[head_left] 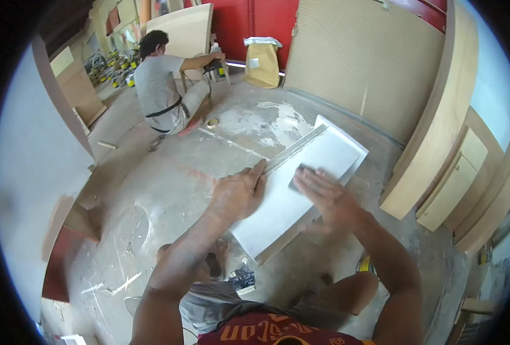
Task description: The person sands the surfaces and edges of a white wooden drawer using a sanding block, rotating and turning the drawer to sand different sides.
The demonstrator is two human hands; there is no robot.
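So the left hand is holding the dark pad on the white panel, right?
Wrong hand: the head view shows the right hand holding the dark pad on the white panel. The left hand is at the panel's long edge.

White panel (278,210): smooth, painted-looking face with a faint sheen; its edge strip (298,149) is duller and streaked. Block (296,180) on the panel: dark, matt; exact material cannot be determined. Floor (163,172): hard, concrete-like, matt, marked with rough white smears. Ribbed sheet (364,63): matt, cardboard-like, finely corrugated. Sack (262,68): creased brown paper. Red panels (275,23): smooth, glossy. Tall board (439,109): pale bare wood, smooth, matt. Shorts (209,307) and grey shirt (157,80): soft, matt cloth.
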